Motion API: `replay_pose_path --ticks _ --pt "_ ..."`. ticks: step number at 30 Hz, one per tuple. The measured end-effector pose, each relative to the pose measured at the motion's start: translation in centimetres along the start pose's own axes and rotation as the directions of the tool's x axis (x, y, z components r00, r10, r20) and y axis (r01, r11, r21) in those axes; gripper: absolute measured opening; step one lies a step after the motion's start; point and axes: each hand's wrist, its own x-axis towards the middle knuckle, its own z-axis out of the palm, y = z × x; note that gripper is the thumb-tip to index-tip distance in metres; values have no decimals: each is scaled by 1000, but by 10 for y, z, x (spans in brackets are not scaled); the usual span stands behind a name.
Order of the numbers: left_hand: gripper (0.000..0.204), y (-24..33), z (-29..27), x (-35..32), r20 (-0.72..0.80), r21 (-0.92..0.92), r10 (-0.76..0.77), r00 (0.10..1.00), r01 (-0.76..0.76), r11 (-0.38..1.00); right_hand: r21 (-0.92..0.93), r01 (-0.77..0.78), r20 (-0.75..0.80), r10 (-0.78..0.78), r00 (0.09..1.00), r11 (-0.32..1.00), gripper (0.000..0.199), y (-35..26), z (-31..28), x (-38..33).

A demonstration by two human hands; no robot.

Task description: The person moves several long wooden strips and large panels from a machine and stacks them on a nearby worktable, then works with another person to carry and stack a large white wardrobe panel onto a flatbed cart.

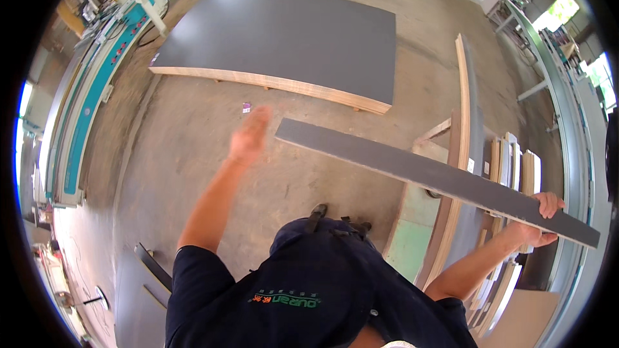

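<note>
Navy shirt [348,267] nearest; right hand [530,234] pinches a long, grey, pale-edged board [400,165]; left hand [250,136] blurred, finger spread I cannot tell.

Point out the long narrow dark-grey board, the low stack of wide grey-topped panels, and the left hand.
Long narrow dark-grey board [419,171]: head view, middle of its broad face.
Low stack of wide grey-topped panels [284,42]: head view, middle of its top surface.
Left hand [249,138]: head view, middle of the blurred hand.

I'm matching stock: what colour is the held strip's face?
The strip's broad face is dark grey (head view).
</note>
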Motion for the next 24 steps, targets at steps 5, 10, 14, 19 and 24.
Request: replay_pose_path --ticks 5,10,14,19,24 --pt "28 10 -33 17 1 -63 -423 906 422 904 -237 -30 -198 -18 980 971 47 1 -19 -13" --pt "64 170 7 15 63 -248 454 889 -427 870 -620 -190 -376 -76 923 762 44 111 -19 -42" --pt "76 231 40 2 142 -232 457 878 -419 878 -299 -399 -620 141 772 867 15 171 -16 -80" --pt "65 157 89 -32 81 -181 436 896 -417 891 -409 -548 -582 253 772 729 28 169 -25 -95" --pt "66 102 94 -55 180 -170 408 895 -381 909 -390 -495 -643 155 750 776 24 135 -38 -67"
